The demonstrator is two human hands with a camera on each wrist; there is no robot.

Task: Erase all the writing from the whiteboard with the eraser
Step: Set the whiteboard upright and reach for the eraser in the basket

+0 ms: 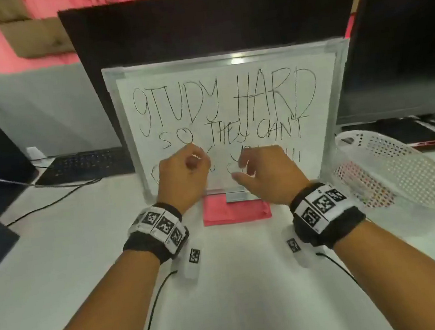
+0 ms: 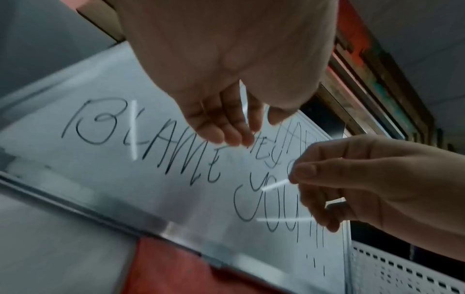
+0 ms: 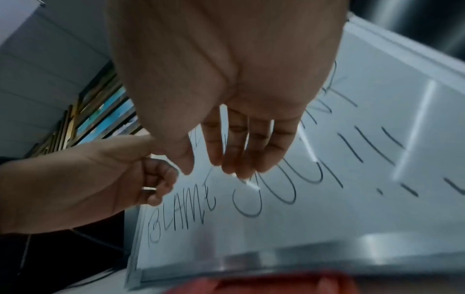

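The whiteboard leans upright against a dark monitor and carries three lines of black handwriting. My left hand and right hand hover side by side in front of the bottom line, hiding part of it. Both are empty, with loosely bent fingers. The left wrist view shows my left fingers hanging relaxed over the word BLAME. In the right wrist view my right fingers hang over YOU. A small grey block, apparently the eraser, lies on a pink cloth at the board's foot.
A white perforated basket lies tilted on the table to the right of the board. A black keyboard sits behind on the left, with a cable running across the table. A second dark monitor stands at the right.
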